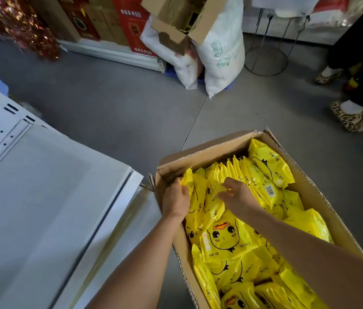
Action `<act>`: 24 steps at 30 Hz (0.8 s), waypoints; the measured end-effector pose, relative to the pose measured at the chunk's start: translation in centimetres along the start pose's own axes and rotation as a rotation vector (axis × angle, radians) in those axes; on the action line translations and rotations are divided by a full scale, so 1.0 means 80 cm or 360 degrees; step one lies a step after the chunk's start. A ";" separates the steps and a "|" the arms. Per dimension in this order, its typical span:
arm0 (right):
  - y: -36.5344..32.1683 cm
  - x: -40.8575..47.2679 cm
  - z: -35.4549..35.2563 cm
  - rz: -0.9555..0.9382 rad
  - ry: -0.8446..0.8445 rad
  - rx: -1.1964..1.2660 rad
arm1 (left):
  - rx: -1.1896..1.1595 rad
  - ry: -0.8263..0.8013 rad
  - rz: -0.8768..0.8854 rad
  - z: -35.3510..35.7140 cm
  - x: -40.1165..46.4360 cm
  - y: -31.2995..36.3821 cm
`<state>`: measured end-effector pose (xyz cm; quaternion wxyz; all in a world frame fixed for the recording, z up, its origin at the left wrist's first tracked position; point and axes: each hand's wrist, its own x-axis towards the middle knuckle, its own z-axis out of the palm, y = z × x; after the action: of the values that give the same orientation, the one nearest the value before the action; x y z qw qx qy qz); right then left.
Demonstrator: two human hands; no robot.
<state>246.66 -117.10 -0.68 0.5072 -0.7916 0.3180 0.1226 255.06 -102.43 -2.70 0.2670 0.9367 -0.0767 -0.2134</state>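
Left hand (175, 197) grips an upright yellow duck-print plastic packet (187, 181) in the brown cardboard box (209, 152); right hand (239, 196) pinches its neighbour (213, 194); tight packing may drag adjacent slick packets out.

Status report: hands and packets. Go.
Left hand grips yellow packets at the left wall of the cardboard box. Right hand pinches one in the same row. Nothing in the way; white shelf alongside.

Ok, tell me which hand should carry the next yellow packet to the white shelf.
Probably left. The left hand grips a yellow packet at the cardboard box's end nearest the white shelf; the right hand is among packets mid-box, farther off, its grip unclear.
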 end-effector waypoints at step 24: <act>-0.197 -0.278 -0.123 -0.0921 -0.0091 -0.0118 | -0.1910 0.0060 -0.0144 -0.175 -0.342 0.121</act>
<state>238.21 -112.83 26.74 0.5006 -0.8636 0.0600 0.0067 236.40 -97.06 22.99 0.7411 0.6283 0.1018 -0.2138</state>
